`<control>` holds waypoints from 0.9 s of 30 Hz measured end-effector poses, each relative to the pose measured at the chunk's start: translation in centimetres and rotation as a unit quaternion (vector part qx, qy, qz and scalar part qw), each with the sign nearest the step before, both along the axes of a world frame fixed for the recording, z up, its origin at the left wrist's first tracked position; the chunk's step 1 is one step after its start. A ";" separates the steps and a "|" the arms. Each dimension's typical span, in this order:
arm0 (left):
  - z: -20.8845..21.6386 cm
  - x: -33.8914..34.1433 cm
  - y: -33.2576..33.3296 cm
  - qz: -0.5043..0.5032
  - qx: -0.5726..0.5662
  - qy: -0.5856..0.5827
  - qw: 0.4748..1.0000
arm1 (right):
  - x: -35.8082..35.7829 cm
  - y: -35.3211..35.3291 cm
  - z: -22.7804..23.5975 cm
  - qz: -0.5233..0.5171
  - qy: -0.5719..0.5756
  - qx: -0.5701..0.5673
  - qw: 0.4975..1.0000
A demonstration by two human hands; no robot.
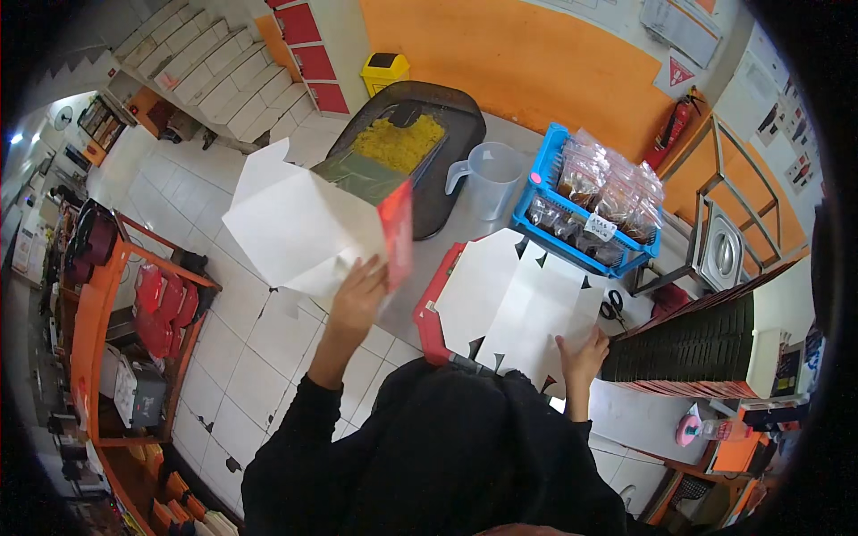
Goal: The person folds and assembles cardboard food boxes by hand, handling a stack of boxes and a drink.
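My left hand (360, 293) is closed on the near side of a white cardboard box (308, 219) with a red outer side. The box is tilted and raised at the left of the table, its flaps sticking out. A dark green sheet (365, 179) shows at its far side; whether it lies inside the box or behind it I cannot tell. My right hand (583, 355) rests with fingers apart on the right edge of a second carton (532, 313), which lies white side up with its red edge to the left. Black notch-shaped marks line the panels of this carton.
Behind them a dark tray (435, 201) bears yellow shredded food (398, 143). A clear measuring jug (494, 179) and a blue crate (547, 161) of bagged food stand beside it. At right lie black scissors (612, 305) and a stack of flattened cartons (684, 353).
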State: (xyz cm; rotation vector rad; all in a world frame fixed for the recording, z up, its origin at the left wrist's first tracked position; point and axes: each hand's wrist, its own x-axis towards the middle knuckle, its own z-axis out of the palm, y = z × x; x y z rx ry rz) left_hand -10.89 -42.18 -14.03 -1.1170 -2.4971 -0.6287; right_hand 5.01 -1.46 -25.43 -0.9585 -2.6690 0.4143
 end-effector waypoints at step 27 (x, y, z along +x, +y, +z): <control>-4.9 -1.7 2.5 0.234 0.014 -0.025 0.972 | 0.6 -0.7 7.6 0.037 0.232 -0.475 0.848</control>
